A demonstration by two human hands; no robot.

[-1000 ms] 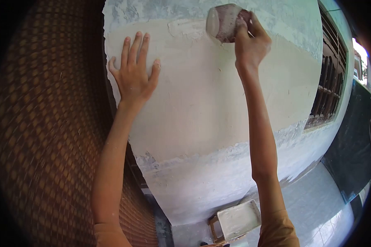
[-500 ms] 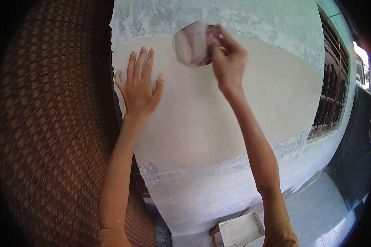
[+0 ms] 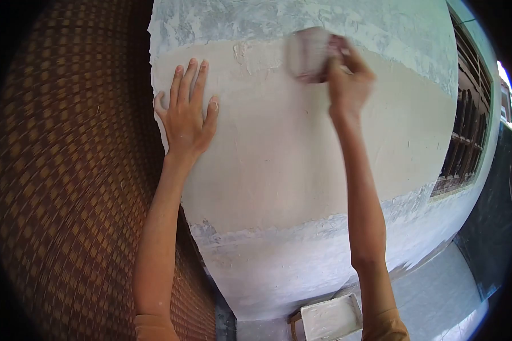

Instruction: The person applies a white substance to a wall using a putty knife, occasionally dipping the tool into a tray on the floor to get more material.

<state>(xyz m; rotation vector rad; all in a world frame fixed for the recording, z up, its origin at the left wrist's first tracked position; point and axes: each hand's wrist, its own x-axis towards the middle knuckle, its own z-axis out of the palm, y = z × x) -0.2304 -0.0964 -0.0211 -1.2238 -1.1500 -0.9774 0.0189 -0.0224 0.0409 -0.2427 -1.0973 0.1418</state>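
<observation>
My right hand (image 3: 351, 79) grips a reddish putty scraper (image 3: 308, 55) smeared with white putty, its broad blade blurred by motion against the upper part of the wall (image 3: 279, 153). A smooth cream coat covers the wall's middle band, with patchy bluish-white plaster above and below it. Just left of the blade, a rough ridged patch of putty (image 3: 247, 57) shows near the band's top edge. My left hand (image 3: 186, 116) lies flat with spread fingers on the coated wall, close to its left edge.
A brown woven panel (image 3: 79, 148) runs along the left side. Below, a white tray of putty (image 3: 331, 319) rests on a wooden support (image 3: 296, 327) at the wall's foot. A barred window (image 3: 463, 136) and a dark panel (image 3: 486, 216) are to the right.
My right hand has swept the putty scraper to the right across the wall, exposing a rough putty patch where the blade was. My left hand stays flat on the wall.
</observation>
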